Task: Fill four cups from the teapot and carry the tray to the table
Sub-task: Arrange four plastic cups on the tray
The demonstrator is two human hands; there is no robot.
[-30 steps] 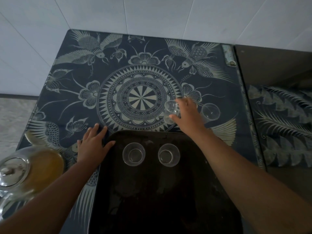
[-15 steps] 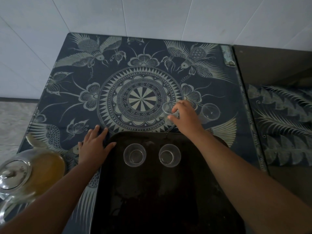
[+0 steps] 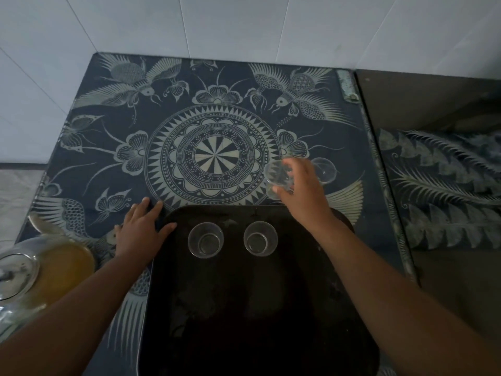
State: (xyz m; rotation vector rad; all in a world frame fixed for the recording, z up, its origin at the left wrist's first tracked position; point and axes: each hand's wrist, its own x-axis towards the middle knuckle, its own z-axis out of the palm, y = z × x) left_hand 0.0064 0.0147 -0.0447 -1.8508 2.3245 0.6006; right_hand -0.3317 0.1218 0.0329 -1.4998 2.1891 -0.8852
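Observation:
A dark tray (image 3: pixel 244 321) lies on the patterned blue counter in front of me. Two clear glass cups (image 3: pixel 205 239) (image 3: pixel 260 238) stand side by side near the tray's far edge, both empty. My right hand (image 3: pixel 301 191) grips a third clear cup (image 3: pixel 278 176), tilted, just beyond the tray's far right corner. A fourth cup (image 3: pixel 324 170) sits on the counter right of that hand. My left hand (image 3: pixel 141 229) rests flat on the tray's far left corner. A glass teapot (image 3: pixel 40 270) with amber tea and a metal lid stands at the left edge.
The blue cloth (image 3: pixel 211 126) with bird and mandala print covers the counter, backed by a white tiled wall (image 3: pixel 244 25). A dark glass surface (image 3: pixel 433 104) adjoins on the right. Grey floor tiles (image 3: pixel 16 191) show at the left.
My right hand has lifted and tilted the third cup slightly, staying just beyond the tray's far edge. My left hand and the two cups on the tray have not moved.

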